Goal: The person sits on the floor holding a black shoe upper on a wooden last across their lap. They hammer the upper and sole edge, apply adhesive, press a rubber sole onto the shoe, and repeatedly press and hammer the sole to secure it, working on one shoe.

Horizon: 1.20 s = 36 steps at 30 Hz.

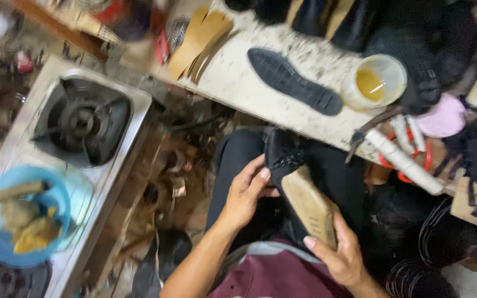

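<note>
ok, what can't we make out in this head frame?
- Shoe: black upper mostly hidden behind its tan sole and left hand.
- Right hand: fingers wrapped behind the sole, out of sight.
- Blue bowl: contents blurred.
- Black items at the top edge: cut off.

This is a small, crowded shoemaking workshop. A worn, stained white workbench carries a black ridged rubber outsole, a fan of tan leather insole blanks, a clear plastic tub of amber glue and a row of black shoe uppers. Beside it stands a steel two-burner gas stove bearing a blue plastic bowl of yellowish scraps. Offcuts and clutter litter the floor between them.
</note>
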### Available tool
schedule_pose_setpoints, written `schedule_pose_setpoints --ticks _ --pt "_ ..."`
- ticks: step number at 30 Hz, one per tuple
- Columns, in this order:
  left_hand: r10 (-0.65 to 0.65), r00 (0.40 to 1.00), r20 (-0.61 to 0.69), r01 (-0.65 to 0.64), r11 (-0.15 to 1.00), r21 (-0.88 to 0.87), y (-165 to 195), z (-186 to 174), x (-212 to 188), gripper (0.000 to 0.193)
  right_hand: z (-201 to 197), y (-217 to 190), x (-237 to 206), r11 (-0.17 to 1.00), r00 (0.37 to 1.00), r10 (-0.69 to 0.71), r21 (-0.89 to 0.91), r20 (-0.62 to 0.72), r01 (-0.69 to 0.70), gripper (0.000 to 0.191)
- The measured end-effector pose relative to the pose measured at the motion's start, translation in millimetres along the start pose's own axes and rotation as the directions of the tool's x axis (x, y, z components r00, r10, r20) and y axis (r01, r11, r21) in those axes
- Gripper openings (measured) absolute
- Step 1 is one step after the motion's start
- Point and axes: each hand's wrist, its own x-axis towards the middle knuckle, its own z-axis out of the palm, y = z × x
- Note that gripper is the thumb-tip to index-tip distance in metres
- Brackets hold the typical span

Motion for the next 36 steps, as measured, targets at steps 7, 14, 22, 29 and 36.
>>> schedule_pose_setpoints --ticks 7,14,22,29,36 --pt "0.064 0.986 0.154 -0.055 0.997 -0.061 5.0 -7.4 17.2 0.063 -6.3 -0.6 12.6 0.863 0.954 0.185 0.504 -0.237 -0.042 0.075" --pt "0.049 0.996 0.075 -0.077 0.9 0.429 -21.3 -32.2 55.1 0.053 -72.5 -66.3 51.2 0.96 0.779 -0.278 -0.193 -0.562 0.204 0.071" --pt "0.161 0.983 0.091 -0.184 0.826 0.533 -45.0 -36.0 59.7 0.039 -150.0 -195.7 155.0 0.914 0.651 -0.382 -0.163 -0.656 0.373 0.067" --pt "0.156 0.984 0.09 -0.18 0.858 0.482 -45.3 -40.5 55.9 0.037 -198.1 -242.7 267.3 0.886 0.632 -0.464 -0.327 -0.621 0.329 0.059" --pt "0.157 0.983 0.093 -0.182 0.856 0.483 -44.8 -40.3 58.3 0.037 -195.7 -249.7 326.9 0.921 0.745 -0.37 -0.323 -0.555 0.217 0.048"
